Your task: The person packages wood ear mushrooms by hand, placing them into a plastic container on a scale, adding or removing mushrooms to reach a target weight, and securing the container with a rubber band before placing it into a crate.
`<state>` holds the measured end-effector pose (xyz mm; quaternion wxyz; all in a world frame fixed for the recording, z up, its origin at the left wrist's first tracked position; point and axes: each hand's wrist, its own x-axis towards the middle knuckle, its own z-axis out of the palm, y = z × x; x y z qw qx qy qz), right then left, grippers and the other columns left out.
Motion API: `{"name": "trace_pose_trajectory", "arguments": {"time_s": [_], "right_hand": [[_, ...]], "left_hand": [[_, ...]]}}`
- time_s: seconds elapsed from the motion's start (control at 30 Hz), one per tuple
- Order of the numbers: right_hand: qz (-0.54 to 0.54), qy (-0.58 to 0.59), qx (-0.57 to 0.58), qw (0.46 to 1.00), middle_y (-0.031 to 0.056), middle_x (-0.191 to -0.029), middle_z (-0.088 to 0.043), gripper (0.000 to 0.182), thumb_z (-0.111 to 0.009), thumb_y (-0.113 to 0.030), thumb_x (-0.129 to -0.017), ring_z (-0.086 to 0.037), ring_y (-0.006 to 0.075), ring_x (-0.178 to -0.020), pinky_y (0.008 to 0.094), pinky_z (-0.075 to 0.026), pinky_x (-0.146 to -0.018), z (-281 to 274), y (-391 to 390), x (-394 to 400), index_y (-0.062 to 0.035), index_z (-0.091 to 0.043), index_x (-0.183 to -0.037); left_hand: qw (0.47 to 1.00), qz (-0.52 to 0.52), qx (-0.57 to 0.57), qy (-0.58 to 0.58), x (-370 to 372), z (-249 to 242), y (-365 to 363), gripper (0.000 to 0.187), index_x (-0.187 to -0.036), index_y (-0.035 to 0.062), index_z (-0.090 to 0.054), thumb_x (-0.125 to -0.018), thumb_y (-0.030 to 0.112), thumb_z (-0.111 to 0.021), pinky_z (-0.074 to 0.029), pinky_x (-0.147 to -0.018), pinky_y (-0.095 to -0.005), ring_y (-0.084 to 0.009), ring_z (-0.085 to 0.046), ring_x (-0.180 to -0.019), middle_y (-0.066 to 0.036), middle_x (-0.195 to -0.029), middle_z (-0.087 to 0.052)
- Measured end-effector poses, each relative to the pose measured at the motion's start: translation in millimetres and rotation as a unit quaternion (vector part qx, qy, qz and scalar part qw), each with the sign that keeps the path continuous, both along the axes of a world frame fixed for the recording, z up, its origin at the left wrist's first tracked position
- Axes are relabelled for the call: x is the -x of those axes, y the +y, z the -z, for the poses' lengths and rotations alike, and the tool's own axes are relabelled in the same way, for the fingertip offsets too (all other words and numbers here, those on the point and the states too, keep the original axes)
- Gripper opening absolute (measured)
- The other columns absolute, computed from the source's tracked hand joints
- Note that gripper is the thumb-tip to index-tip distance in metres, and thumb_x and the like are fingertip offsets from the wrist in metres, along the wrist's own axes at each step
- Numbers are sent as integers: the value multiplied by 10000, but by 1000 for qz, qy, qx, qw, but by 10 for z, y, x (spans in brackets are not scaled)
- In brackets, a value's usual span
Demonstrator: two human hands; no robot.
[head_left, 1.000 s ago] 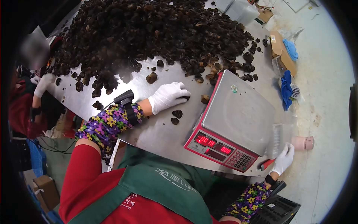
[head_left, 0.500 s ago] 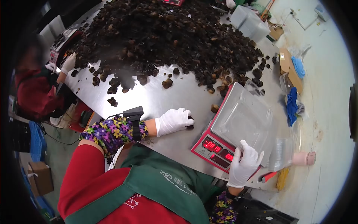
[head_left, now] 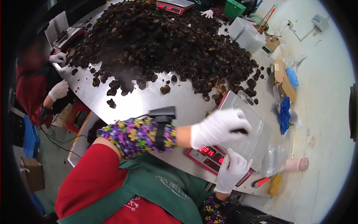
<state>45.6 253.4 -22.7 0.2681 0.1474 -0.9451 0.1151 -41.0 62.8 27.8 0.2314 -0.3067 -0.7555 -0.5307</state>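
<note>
My left hand (head_left: 220,128), in a white glove, is held over the red digital scale (head_left: 201,159). Its fingers are closed on a small dark mushroom piece (head_left: 239,131). Beneath that hand, a clear plastic box (head_left: 257,128) lies on the scale's steel platform, partly covered by the hand. At the box's near edge is my right hand (head_left: 233,172), also gloved, its thumb and fingertips pinched on the rim. Red digits on the scale show about 0015. A large heap of dark brown mushroom pieces (head_left: 160,48) covers the far part of the steel table (head_left: 186,106).
Another person's gloved hands (head_left: 59,90) are at the table's left edge. A second scale (head_left: 174,6) stands behind the heap, near another gloved hand (head_left: 207,14). Along the right edge are stacked clear boxes (head_left: 275,160), a pink bottle (head_left: 297,164), a blue cloth (head_left: 284,115) and a red-handled tool (head_left: 261,182).
My left hand has carried the dark piece rightward from the table to above the box. My right hand stays at the box's near edge. The reading went from about -0019 to 0015.
</note>
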Motion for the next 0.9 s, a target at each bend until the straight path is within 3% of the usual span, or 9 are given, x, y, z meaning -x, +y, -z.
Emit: {"name": "trace_pose_trajectory", "arguments": {"time_s": [0.13, 0.23, 0.33, 0.4, 0.47, 0.63, 0.77, 0.83, 0.9], "right_hand": [[-5, -1, 6, 1000, 68, -924, -631, 192, -699, -119, -869, -595, 307, -919, 609, -299, -1131, -5, -57, -20, -126, -706, -1061], [9, -35, -8, 999, 61, -951, -626, 249, -720, -123, -845, -592, 283, -949, 595, -274, -1153, 8, 27, -69, -129, -699, -1092], [-7, -20, 28, 999, 59, -1005, -631, 325, -729, -123, -831, -599, 274, -991, 581, -243, -1177, -100, 11, -120, -134, -682, -1152], [-2, -20, 34, 999, 63, -1083, -643, 361, -714, -103, -833, -608, 276, -1056, 572, -217, -1192, -131, 78, -166, -128, -665, -1190], [-26, 7, 69, 997, 64, -1112, -650, 334, -693, -81, -842, -609, 279, -1093, 568, -219, -1192, -144, 113, -174, -119, -669, -1173], [-33, 14, 100, 994, 36, -1123, -654, 281, -675, -117, -869, -602, 273, -1101, 577, -201, -1198, -181, 54, -145, -133, -678, -1150], [-40, 22, 117, 992, 27, -1082, -666, 217, -654, -106, -885, -618, 267, -1070, 580, -222, -1192, -224, -49, -135, -132, -691, -1098], [-50, 24, 109, 993, 95, -1056, -663, 197, -613, 16, -886, -608, 299, -1038, 487, -341, -1114, -272, -117, -152, -50, -684, -1057], [-49, 25, 98, 994, 95, -1059, -662, 187, -609, 5, -895, -609, 295, -1050, 499, -313, -1138, -264, -153, -153, -52, -683, -1056]], "left_hand": [[961, 14, 272, -50, 123, 74, 350, 226, -1059, 143, -678, -880, 279, -700, -532, -866, -422, -322, -625, -1009, -106, -1058, -631], [974, -92, 123, 169, 44, 113, 303, 227, -1071, 144, -687, -868, 242, -712, -528, -864, -428, -307, -631, -1023, -106, -1090, -643], [998, -15, 26, 61, -34, 176, -80, 293, -1126, 146, -676, -855, 239, -735, -526, -859, -428, -315, -629, -1045, -118, -1124, -647], [987, -111, 77, -87, -182, 417, -404, 297, -1111, 126, -668, -848, 237, -750, -525, -817, -430, -323, -628, -998, -126, -1050, -635], [963, -176, 187, -79, -326, 729, -681, 259, -1077, 110, -665, -867, 246, -729, -526, -774, -418, -322, -623, -932, -125, -979, -603], [915, -23, 393, -94, -615, 1374, -936, 142, -978, 96, -640, -904, 212, -672, -526, -749, -415, -319, -613, -888, -116, -941, -569], [966, -71, 201, -145, -470, 1219, -960, 90, -974, 101, -647, -889, 119, -667, -541, -741, -412, -328, -632, -862, -103, -906, -589], [990, -99, 50, -86, -335, 765, -790, 131, -1009, 106, -666, -881, 115, -692, -551, -727, -394, -324, -652, -853, -92, -920, -629], [997, -73, 15, -36, -216, 432, -601, 151, -1040, 122, -687, -890, 122, -700, -554, -724, -377, -307, -662, -841, -83, -947, -651]]}}
